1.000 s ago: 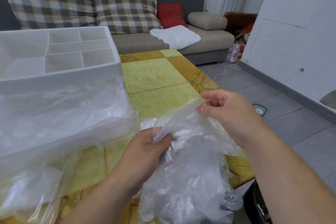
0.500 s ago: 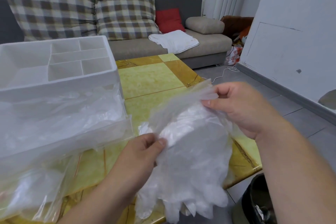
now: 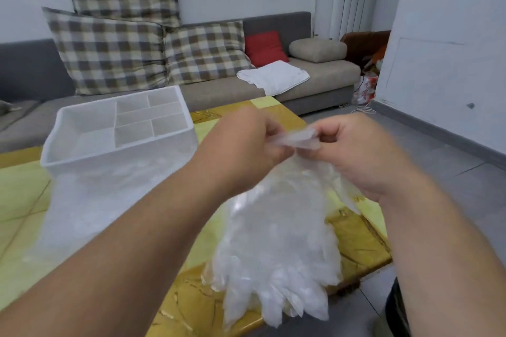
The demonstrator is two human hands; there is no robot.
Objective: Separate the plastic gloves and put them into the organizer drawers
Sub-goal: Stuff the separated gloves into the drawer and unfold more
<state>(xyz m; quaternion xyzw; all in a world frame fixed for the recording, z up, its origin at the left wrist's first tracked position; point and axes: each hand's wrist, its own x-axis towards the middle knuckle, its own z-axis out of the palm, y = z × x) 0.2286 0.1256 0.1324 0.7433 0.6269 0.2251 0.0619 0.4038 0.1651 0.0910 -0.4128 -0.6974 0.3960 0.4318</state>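
The bunch of plastic gloves (image 3: pixel 276 241) hangs over the yellow table (image 3: pixel 356 241), its fingers down. The left hand (image 3: pixel 241 145) and right hand (image 3: pixel 353 153), close together, pinch its top edge with curled fingers. Behind stands the white organizer (image 3: pixel 109 157), then a grey sofa (image 3: pixel 315 85).

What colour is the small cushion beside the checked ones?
The small cushion is plain red, best seen in the head view.

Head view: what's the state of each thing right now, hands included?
gloves, bunched stack, hanging by the cuffs from both hands, fingertips down.
left hand, pinching the cuffs.
right hand, pinching the cuffs.
organizer, upright on the table, top compartments empty; drawers too blurred to tell.
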